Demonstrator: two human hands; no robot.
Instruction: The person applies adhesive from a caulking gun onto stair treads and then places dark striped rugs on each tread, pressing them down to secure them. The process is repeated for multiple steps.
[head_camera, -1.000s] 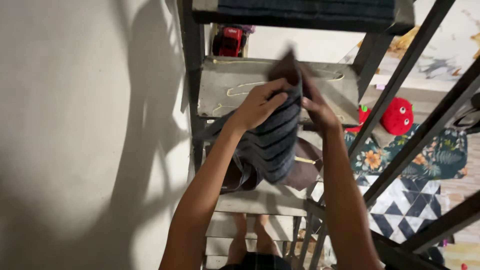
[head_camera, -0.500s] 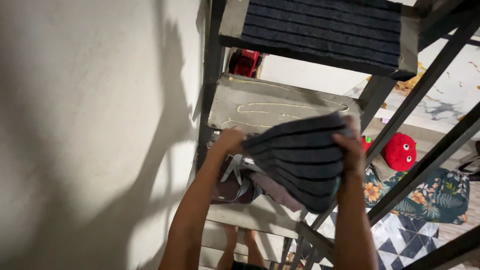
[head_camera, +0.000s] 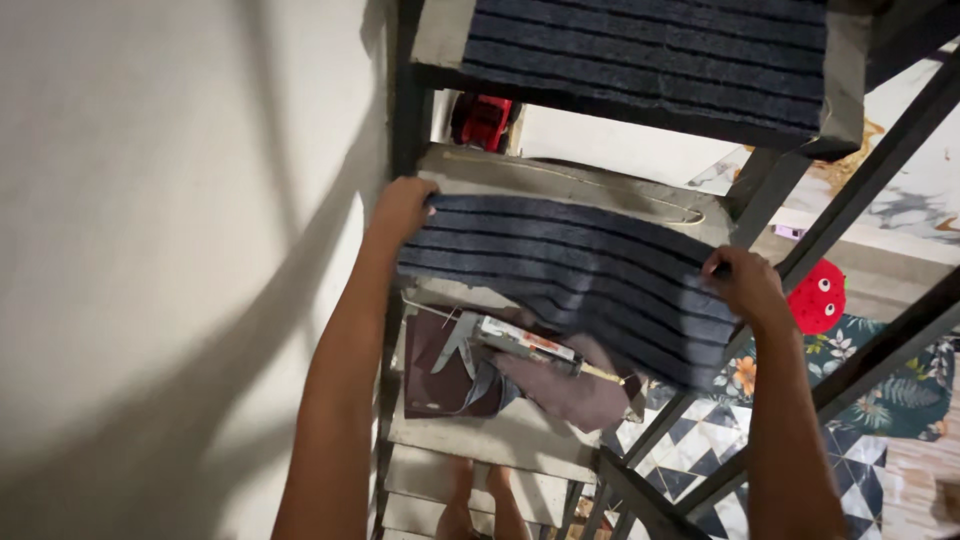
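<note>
- The dark blue-grey ribbed carpet stair mat with black stripes (head_camera: 570, 275) is stretched out between both hands, its long axis running across the staircase from the wall side on the left towards the railing on the right, dipping lower at the right end.
- Its stripes run along that same long axis; the pile looks coarse and corded, and the near right corner sags and blurs.
- The left hand (head_camera: 402, 208) is closed over the mat's left end; the right hand (head_camera: 742, 283) pinches the right end, fingers curled round the edge.
- The mat hangs just above the bare grey concrete stair tread (head_camera: 560, 182), which carries a thin looping line on its surface.
- The tread above already carries a matching dark striped mat (head_camera: 650, 45).
- On the lower tread (head_camera: 480, 430) lie a caulking gun holding a cartridge (head_camera: 520, 345) and brownish-maroon cloth pieces (head_camera: 440, 365).
- A dark metal stair railing (head_camera: 850, 230) crosses at the right; a white wall (head_camera: 150, 250) fills the left.
</note>
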